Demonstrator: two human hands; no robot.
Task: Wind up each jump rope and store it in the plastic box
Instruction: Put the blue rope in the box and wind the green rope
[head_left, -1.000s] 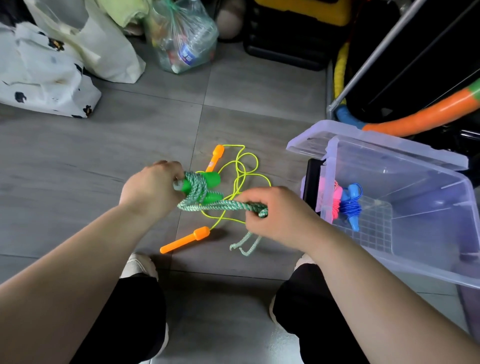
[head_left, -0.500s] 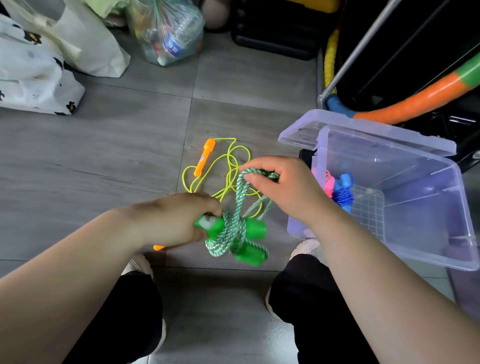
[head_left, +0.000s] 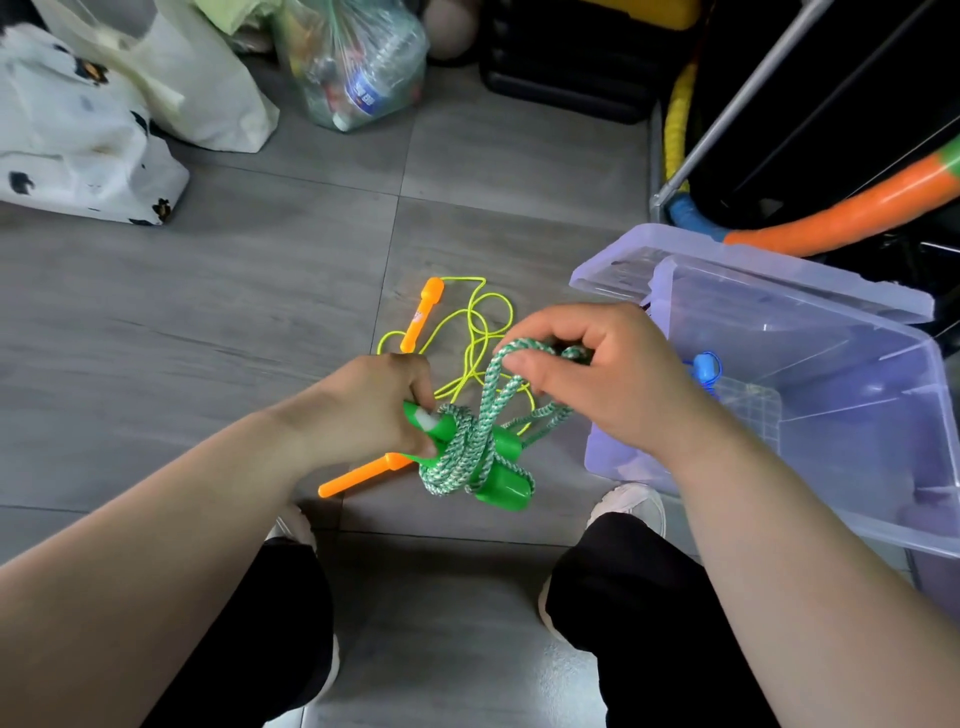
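Floor tiles took up most of what I saw, gray and flat, with lots of open room on the left. Next biggest was the plastic box on the right, its top open and its near wall just beside the right hand. I saw a blue rope already inside. The green rope was held up between the two hands, above the floor. It looked soft and bendy to me, and light, so I thought it could slip loose. Its hard green handles seemed the best place to hold. My left hand was closed tight on those handles. My right hand pinched a loop of the cord. A thin yellow rope with orange handles lay loose on the floor behind.
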